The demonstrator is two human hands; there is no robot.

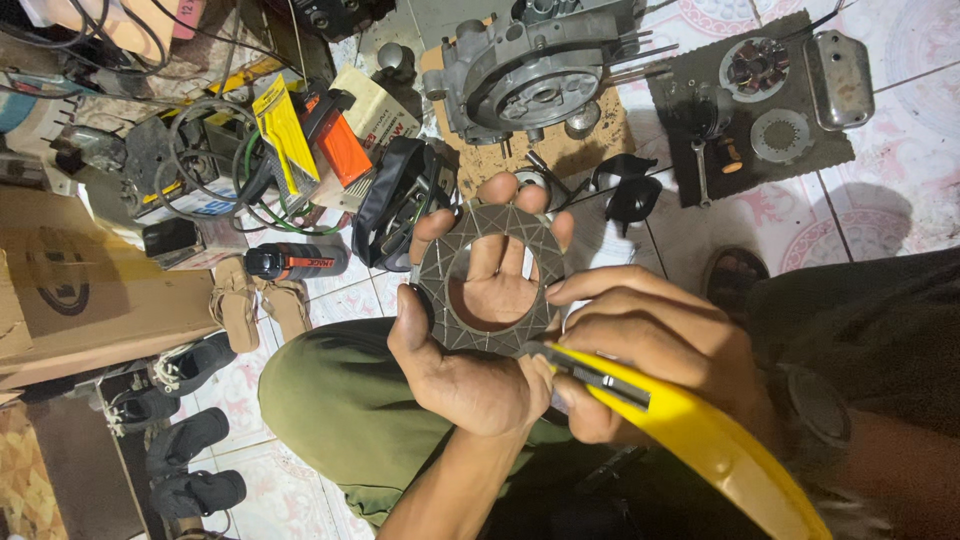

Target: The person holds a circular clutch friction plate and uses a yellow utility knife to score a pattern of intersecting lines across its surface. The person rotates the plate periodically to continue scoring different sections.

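Note:
My left hand [470, 340] lies palm up and holds a grey ring-shaped friction plate [445, 285] with grooved lines across its face; my fingers show through its centre hole. My right hand [640, 340] grips a yellow utility knife [690, 425], and the knife's dark tip touches the ring's lower right edge. Both hands are above my knees in olive trousers [340, 400].
On the tiled floor lie a grey engine casing [530, 70] on cardboard, a dark mat [760, 100] with small round metal parts and a metal cover, a dark spray can [297, 261], coiled cables, orange and yellow packages, sandals [255, 305], shoes and a cardboard box [90, 290].

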